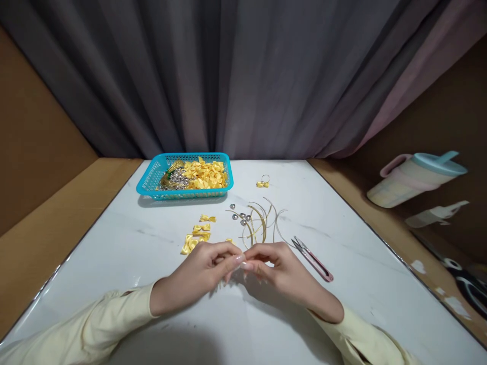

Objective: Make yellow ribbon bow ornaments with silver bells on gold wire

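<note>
My left hand (213, 263) and my right hand (277, 264) meet fingertip to fingertip over the front half of the white table. Both are closed in a pinch; what lies between the fingertips is too small or hidden to name. Just beyond my left hand are several yellow ribbon bows (201, 228), one of them partly covered by the fingers. Behind my right hand lie loose gold and silver cords (262, 223) and several small silver bells (243, 216). Thread snips (312, 259) with pink handles rest right of my right hand.
A blue plastic basket (185, 194) at the back left holds yellow bows, silver bells and gold cords. One bow with a cord loop (263, 183) lies at the back. Off the table's right side are a tumbler (413, 177), a small bottle (433, 215) and black-handled scissors (470, 289).
</note>
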`<state>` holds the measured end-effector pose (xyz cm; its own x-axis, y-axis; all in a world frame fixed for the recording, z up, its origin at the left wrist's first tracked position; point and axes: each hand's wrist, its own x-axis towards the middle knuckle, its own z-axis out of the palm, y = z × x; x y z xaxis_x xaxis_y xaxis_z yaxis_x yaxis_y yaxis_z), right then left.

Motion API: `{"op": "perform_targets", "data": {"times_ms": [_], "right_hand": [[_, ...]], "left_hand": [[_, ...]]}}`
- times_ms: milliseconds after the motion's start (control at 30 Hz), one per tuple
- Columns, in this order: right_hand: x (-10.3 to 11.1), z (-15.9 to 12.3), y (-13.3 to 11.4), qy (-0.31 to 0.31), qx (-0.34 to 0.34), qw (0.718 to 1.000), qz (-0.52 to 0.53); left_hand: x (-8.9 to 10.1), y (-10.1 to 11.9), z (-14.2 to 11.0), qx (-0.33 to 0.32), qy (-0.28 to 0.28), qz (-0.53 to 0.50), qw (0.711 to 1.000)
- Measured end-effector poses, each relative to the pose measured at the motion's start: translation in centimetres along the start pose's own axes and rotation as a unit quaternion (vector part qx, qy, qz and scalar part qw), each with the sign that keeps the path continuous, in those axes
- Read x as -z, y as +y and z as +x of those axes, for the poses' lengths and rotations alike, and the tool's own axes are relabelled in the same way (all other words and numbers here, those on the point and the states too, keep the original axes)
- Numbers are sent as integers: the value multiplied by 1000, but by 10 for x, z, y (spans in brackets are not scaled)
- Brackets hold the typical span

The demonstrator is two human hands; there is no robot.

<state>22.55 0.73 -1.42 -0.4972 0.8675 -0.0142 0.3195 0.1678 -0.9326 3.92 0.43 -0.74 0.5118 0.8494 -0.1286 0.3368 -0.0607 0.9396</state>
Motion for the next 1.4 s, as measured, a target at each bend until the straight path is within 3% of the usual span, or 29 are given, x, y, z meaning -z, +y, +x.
{"op": "perform_targets", "data": {"times_ms": [133,267,433,633,767,933,1067,1167,1400], "right_hand": [[-2,-2,2,46,52,994,-89],[-1,-3,2,51,79,985,-143],[6,-1,-1,38,57,986,-149],[6,0,-5,-7,0,995,-104],[2,-1,-4,-11,2,996,-93],[-3,-3,1,54,58,985,-155],[-6,-5,7,121,167,948,-244],[-5,-5,9,111,211,929,-284],[-4,-3,9,69,228,934,-265]], "left_hand": [[0,0,0,-6,12,4,1000],[-1,-6,2,-27,41,56,997],[-2,-13,4,-60,66,128,988],[-4,-14,4,-78,83,154,982],[-6,-15,4,-81,81,156,981],[-5,-13,4,-38,58,87,994],[-3,-9,4,17,32,-13,999],[-2,-5,6,35,25,-48,998],[0,-1,6,36,20,-31,999]]}}
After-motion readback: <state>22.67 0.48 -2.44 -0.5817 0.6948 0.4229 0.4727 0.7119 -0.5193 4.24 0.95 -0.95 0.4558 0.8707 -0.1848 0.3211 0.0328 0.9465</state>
